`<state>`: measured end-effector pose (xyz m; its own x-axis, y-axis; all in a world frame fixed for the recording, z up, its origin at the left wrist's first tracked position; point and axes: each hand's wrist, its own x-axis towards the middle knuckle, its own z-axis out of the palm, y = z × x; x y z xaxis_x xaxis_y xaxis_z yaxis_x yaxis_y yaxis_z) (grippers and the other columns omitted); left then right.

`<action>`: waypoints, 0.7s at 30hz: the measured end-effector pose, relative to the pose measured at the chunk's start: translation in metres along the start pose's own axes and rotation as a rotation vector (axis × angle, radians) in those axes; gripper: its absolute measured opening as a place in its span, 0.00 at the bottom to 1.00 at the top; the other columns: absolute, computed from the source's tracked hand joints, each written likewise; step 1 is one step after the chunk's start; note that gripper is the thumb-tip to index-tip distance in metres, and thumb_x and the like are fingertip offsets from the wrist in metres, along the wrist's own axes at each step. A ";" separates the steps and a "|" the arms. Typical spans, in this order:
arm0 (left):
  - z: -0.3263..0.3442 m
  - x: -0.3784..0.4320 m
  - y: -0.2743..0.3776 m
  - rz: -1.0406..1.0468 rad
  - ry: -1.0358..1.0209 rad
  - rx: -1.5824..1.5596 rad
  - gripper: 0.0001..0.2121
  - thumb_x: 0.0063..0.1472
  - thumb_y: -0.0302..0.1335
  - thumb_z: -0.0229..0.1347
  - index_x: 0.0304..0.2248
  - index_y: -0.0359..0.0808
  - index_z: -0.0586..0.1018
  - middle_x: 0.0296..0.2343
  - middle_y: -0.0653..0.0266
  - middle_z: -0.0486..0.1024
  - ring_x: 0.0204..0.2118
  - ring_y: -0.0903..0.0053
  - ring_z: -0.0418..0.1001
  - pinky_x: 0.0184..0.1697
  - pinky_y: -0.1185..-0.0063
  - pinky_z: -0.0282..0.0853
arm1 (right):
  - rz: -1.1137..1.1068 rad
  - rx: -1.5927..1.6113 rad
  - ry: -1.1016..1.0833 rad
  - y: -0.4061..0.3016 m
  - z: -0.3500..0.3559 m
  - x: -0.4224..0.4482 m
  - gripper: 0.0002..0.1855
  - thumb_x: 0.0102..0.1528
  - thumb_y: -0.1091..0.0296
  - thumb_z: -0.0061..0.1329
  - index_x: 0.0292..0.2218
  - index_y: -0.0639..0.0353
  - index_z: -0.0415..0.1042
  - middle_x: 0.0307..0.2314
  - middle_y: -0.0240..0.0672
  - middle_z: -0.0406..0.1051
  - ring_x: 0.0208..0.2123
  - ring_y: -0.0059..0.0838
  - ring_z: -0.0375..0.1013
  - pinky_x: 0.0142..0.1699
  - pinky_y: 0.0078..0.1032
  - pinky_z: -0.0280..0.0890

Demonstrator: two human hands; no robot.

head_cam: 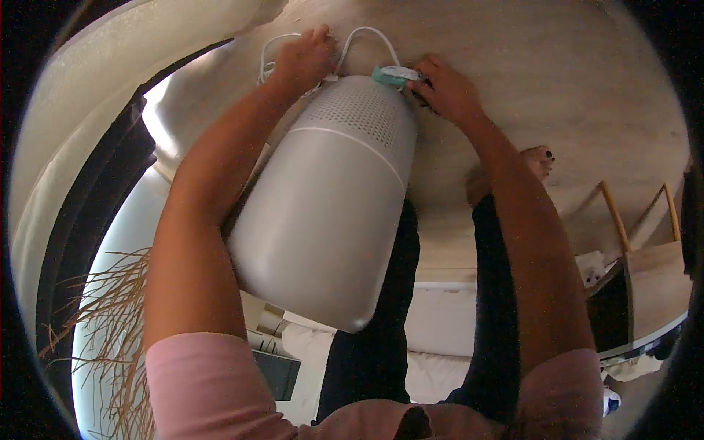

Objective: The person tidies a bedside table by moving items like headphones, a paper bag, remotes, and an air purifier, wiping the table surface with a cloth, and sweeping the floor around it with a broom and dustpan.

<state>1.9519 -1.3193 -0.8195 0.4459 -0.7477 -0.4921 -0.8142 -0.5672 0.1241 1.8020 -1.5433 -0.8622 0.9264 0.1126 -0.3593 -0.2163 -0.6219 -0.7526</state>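
A pale cylindrical appliance (330, 203), with a band of small round holes at its far end, lies tilted between my forearms; it looks like an air purifier. My left hand (308, 58) is beyond its left far edge, fingers curled on a white cord (369, 29) that loops out on both sides of the hand. A small white piece (331, 78) shows just below those fingers. My right hand (448, 91) pinches a teal and white soft item (393, 75), perhaps a packet or cloth, against the perforated end. Something dark under the right fingers is unclear.
Wood-look floor (577, 82) spreads beyond the hands, with a bare foot (538, 160) near my right forearm. Dry twigs (115, 308) stand at the left, below a pale curtain (33, 181). A wooden piece of furniture with legs (657, 286) is at the right.
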 end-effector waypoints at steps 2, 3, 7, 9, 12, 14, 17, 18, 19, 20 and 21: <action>0.004 0.003 0.010 -0.064 -0.011 0.095 0.12 0.43 0.32 0.56 0.29 0.36 0.76 0.36 0.62 0.66 0.38 0.68 0.67 0.29 0.72 0.71 | 0.037 -0.053 -0.019 -0.003 0.000 0.000 0.15 0.51 0.53 0.43 0.36 0.52 0.67 0.34 0.33 0.62 0.33 0.38 0.67 0.37 0.33 0.63; 0.005 0.005 0.012 -0.063 -0.010 0.095 0.12 0.43 0.32 0.56 0.29 0.36 0.76 0.36 0.62 0.66 0.38 0.68 0.67 0.29 0.72 0.71 | 0.038 -0.053 -0.017 -0.004 -0.001 0.001 0.15 0.51 0.53 0.43 0.36 0.52 0.67 0.34 0.33 0.62 0.33 0.38 0.67 0.37 0.33 0.63; 0.004 0.011 0.014 -0.090 -0.147 0.128 0.11 0.44 0.32 0.56 0.28 0.35 0.76 0.34 0.61 0.69 0.39 0.69 0.68 0.34 0.74 0.70 | 0.133 -0.099 -0.149 -0.007 -0.008 0.002 0.23 0.48 0.50 0.46 0.45 0.46 0.65 0.45 0.35 0.60 0.44 0.38 0.65 0.46 0.37 0.63; 0.001 0.013 0.007 -0.116 -0.163 0.076 0.12 0.44 0.32 0.57 0.28 0.35 0.76 0.33 0.61 0.69 0.38 0.70 0.68 0.35 0.74 0.70 | 0.140 -0.104 -0.146 -0.007 -0.008 0.001 0.23 0.48 0.51 0.46 0.45 0.46 0.65 0.46 0.35 0.60 0.44 0.38 0.65 0.46 0.38 0.63; -0.022 -0.013 -0.037 -0.516 0.009 -0.939 0.09 0.48 0.32 0.55 0.27 0.36 0.76 0.32 0.61 0.71 0.37 0.75 0.69 0.37 0.77 0.68 | 0.060 -0.044 -0.011 -0.015 -0.009 -0.005 0.16 0.52 0.54 0.42 0.38 0.53 0.66 0.35 0.33 0.65 0.36 0.36 0.68 0.38 0.34 0.63; -0.051 -0.045 -0.075 0.036 0.303 -0.288 0.07 0.50 0.30 0.54 0.26 0.36 0.74 0.30 0.62 0.72 0.30 0.79 0.69 0.31 0.80 0.65 | 0.220 0.250 -0.094 -0.032 -0.011 -0.004 0.16 0.53 0.56 0.43 0.38 0.56 0.66 0.30 0.35 0.68 0.30 0.31 0.71 0.33 0.31 0.66; -0.097 -0.027 -0.034 -0.580 -0.016 -1.423 0.06 0.50 0.28 0.52 0.26 0.36 0.71 0.26 0.64 0.72 0.24 0.81 0.67 0.26 0.83 0.61 | 0.267 0.222 -0.017 0.023 -0.022 -0.031 0.16 0.53 0.57 0.43 0.39 0.57 0.66 0.25 0.35 0.69 0.25 0.27 0.71 0.27 0.26 0.65; -0.110 -0.032 -0.026 -0.574 -0.013 -1.416 0.06 0.50 0.28 0.52 0.26 0.36 0.71 0.26 0.64 0.72 0.24 0.81 0.67 0.26 0.83 0.61 | 0.261 0.232 0.008 0.026 -0.028 -0.035 0.16 0.53 0.57 0.44 0.39 0.58 0.66 0.23 0.35 0.69 0.23 0.25 0.71 0.25 0.25 0.65; -0.118 -0.042 -0.019 -0.576 -0.061 -1.308 0.06 0.49 0.27 0.53 0.27 0.36 0.70 0.24 0.65 0.71 0.22 0.82 0.65 0.25 0.84 0.59 | 0.274 0.263 0.020 0.019 -0.035 -0.041 0.16 0.53 0.57 0.43 0.39 0.58 0.66 0.22 0.34 0.68 0.20 0.24 0.70 0.23 0.23 0.64; -0.128 -0.049 -0.012 -0.568 -0.110 -1.203 0.06 0.49 0.27 0.53 0.27 0.37 0.69 0.23 0.66 0.70 0.20 0.83 0.63 0.24 0.85 0.57 | 0.286 0.276 0.031 0.013 -0.043 -0.045 0.16 0.54 0.57 0.43 0.39 0.59 0.66 0.21 0.34 0.68 0.18 0.23 0.69 0.21 0.22 0.64; -0.138 -0.057 -0.005 -0.555 -0.114 -1.203 0.06 0.49 0.27 0.53 0.27 0.37 0.69 0.23 0.66 0.70 0.20 0.83 0.63 0.24 0.85 0.57 | 0.300 0.287 0.046 0.006 -0.056 -0.052 0.16 0.54 0.58 0.43 0.39 0.59 0.66 0.20 0.33 0.68 0.17 0.22 0.69 0.20 0.20 0.64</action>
<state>1.9819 -1.3217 -0.6734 0.5286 -0.3195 -0.7864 0.3248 -0.7798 0.5352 1.7698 -1.5957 -0.8170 0.8204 -0.0798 -0.5662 -0.5503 -0.3795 -0.7438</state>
